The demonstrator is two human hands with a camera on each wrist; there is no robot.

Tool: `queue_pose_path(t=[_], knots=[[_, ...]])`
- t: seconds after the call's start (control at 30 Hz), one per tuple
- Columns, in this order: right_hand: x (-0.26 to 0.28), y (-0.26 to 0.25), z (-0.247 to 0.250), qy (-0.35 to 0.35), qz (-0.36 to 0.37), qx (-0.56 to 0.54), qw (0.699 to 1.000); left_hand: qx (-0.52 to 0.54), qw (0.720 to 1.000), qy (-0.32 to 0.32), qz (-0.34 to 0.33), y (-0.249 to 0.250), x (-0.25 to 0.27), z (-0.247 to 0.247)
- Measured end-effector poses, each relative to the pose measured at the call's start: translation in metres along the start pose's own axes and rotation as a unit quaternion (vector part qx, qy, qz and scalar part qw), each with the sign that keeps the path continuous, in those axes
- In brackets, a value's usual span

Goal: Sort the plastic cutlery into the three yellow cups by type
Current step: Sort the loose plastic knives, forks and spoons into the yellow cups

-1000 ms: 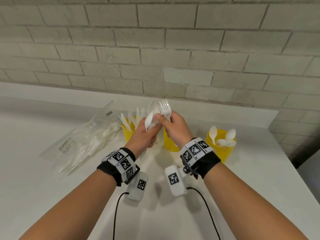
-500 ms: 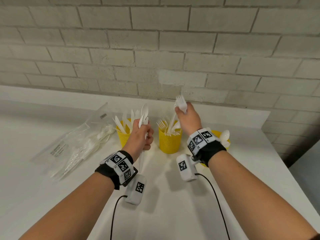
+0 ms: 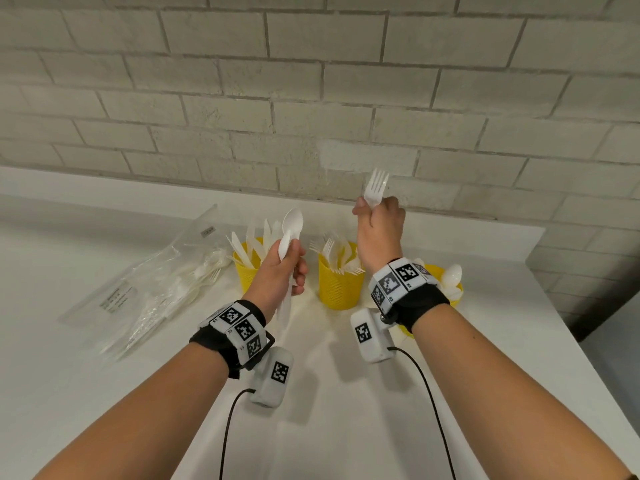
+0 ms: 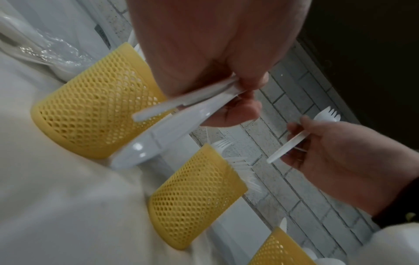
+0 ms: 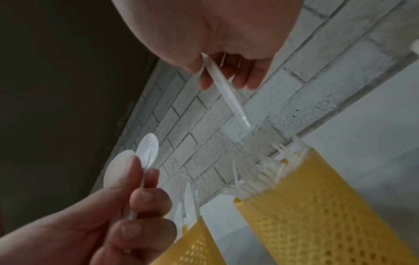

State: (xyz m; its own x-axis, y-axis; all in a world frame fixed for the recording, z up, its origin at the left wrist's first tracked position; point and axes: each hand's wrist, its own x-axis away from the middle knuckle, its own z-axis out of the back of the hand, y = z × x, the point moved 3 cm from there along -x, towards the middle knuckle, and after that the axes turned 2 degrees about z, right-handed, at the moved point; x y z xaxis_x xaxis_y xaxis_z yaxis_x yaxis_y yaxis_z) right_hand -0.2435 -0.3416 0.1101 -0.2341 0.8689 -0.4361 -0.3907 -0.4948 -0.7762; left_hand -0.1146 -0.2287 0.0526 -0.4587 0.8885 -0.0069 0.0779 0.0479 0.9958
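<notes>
My left hand grips two white plastic spoons by their handles, bowls up, in front of the left yellow cup, which holds knives. My right hand pinches a white fork, tines up, above the middle yellow cup full of forks. The right yellow cup, with spoons in it, is partly hidden behind my right wrist. In the left wrist view the spoon handles cross in my fingers. In the right wrist view the fork handle hangs down over the middle cup.
A clear plastic bag with more white cutlery lies on the white counter to the left of the cups. A brick wall stands close behind the cups. The counter's right edge drops off beyond the right cup.
A second ago both hands were together on one bundle. My right hand has since drawn the fork out and carried it right, above the middle cup; my left hand keeps the spoons.
</notes>
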Motion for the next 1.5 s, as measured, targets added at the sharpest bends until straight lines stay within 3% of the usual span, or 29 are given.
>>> queue_pose_path(t=[0.13,0.3,0.4,0.5,0.53,0.67,0.8,0.87,0.97,1.07,1.13,1.5], knots=[[-0.001,-0.003,-0.01,-0.043,0.036,-0.038,0.998,0.016,0.999,0.008,0.03,-0.002,-0.001,0.002],[-0.003,0.022,-0.028,-0.154,-0.047,0.057,0.985,0.086,0.995,-0.013,0.043,0.001,-0.001,0.006],[0.002,0.02,-0.029,-0.1,-0.066,0.05,0.992,0.119,0.992,-0.026,0.045,0.001,-0.002,0.01],[0.012,-0.002,-0.028,-0.017,0.0,0.023,1.0,0.13,0.989,-0.051,0.044,0.001,-0.003,0.012],[0.016,-0.01,-0.031,-0.03,0.018,-0.001,0.999,0.13,0.989,-0.057,0.045,0.001,-0.003,0.012],[0.032,-0.029,-0.052,-0.187,0.031,-0.048,0.981,0.129,0.989,-0.055,0.042,0.0,-0.003,0.013],[0.033,-0.032,-0.06,-0.231,-0.034,-0.135,0.963,0.089,0.995,-0.031,0.04,-0.001,-0.002,0.019],[0.03,-0.038,-0.059,-0.211,-0.05,-0.173,0.961,0.051,0.998,-0.007,0.029,0.001,0.002,0.022],[0.017,-0.05,-0.049,-0.113,-0.058,-0.25,0.96,-0.005,0.999,0.039,0.015,0.002,0.009,0.031],[0.004,-0.06,-0.034,-0.01,-0.006,-0.269,0.963,-0.061,0.995,0.082,0.0,0.002,0.016,0.044],[0.003,-0.063,-0.034,-0.002,0.018,-0.265,0.964,-0.085,0.991,0.103,-0.015,0.002,0.018,0.053],[0.024,-0.027,-0.099,-0.193,-0.035,-0.095,0.976,-0.085,0.992,0.083,-0.038,0.004,0.018,0.052]])
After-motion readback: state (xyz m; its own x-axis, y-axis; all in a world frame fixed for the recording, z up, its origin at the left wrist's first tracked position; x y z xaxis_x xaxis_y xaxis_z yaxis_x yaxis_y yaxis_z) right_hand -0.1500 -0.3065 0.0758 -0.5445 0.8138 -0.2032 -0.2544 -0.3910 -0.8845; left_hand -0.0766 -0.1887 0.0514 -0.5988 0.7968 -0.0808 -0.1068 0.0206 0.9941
